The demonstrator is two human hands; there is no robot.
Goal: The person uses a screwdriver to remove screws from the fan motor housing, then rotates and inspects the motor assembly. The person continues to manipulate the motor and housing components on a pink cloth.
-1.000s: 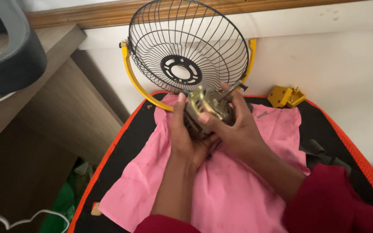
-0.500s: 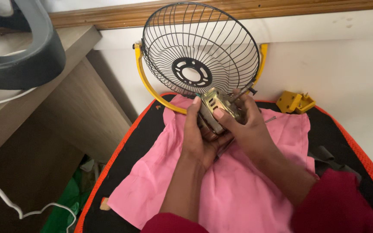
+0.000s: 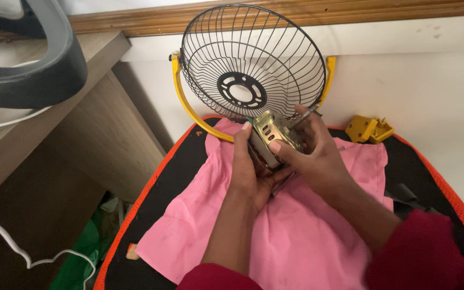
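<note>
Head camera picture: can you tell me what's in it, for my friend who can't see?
Two hands, left and right, hold a small metal fan motor over a pink cloth on a black mat. Behind it stands a black wire fan guard in a yellow bracket.

Pink cloth (image 3: 296,236) covers black orange-edged mat (image 3: 173,177).

Hands (image 3: 253,172) with motor (image 3: 272,137) now sit higher, closer under grille (image 3: 251,62) than a second ago. Right thumb (image 3: 283,150) now presses across motor's face. View shifted right: grey ring (image 3: 38,80) larger, green bag (image 3: 81,252) more exposed.
</note>
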